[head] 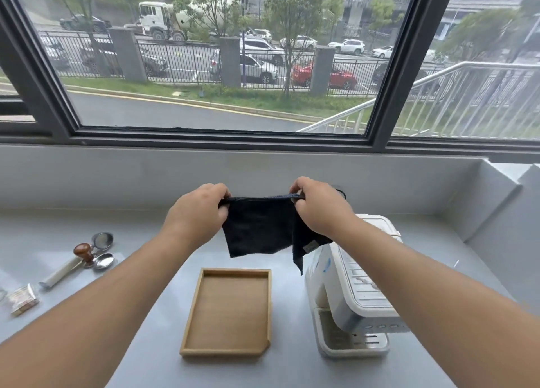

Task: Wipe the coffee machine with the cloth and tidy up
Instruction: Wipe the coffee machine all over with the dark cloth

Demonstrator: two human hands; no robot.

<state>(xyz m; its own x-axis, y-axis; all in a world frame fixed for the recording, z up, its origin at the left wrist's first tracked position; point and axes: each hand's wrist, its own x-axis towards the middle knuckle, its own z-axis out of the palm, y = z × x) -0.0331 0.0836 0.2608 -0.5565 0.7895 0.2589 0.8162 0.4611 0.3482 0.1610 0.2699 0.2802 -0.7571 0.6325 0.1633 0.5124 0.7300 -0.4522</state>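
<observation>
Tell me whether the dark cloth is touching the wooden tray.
Apart. The head view shows the cloth held up by its top edge between the left hand and right hand, its lower edge hanging with bare counter visible above the wooden tray.

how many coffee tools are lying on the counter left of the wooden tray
2: a portafilter with a pale handle, its metal basket toward the window, and a wooden-knobbed tamper lying against it. A small wrapped packet sits nearer the left edge; more may lie out of frame.
</observation>
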